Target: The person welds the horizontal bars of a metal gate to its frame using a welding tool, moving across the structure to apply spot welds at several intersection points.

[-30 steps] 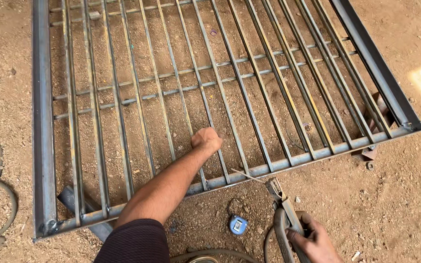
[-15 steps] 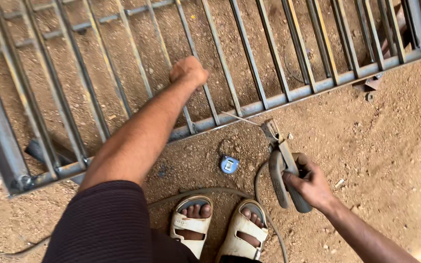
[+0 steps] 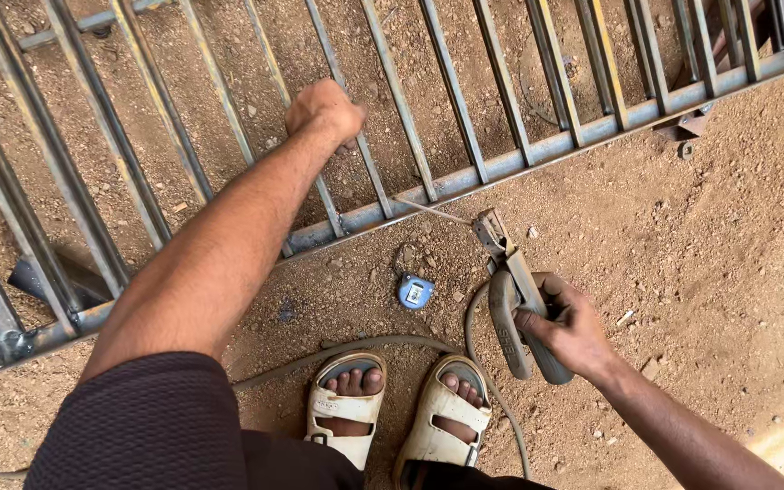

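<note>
A grey metal gate frame with several parallel bars lies flat on the dirt. My left hand is closed around one of its bars, near the frame's lower rail. My right hand grips the grey handle of a welding electrode holder. A thin welding rod sticks out of the holder's jaws and its tip reaches the lower rail. My two feet in white sandals stand just below the rail.
A thick grey cable runs from the holder across the dirt past my feet. A small blue tape measure lies on the ground between the rail and my feet. Loose stones dot the dirt.
The view has tilted down and closer, bringing my feet and right arm into view. Both hands keep their grips on the bar and the holder.
</note>
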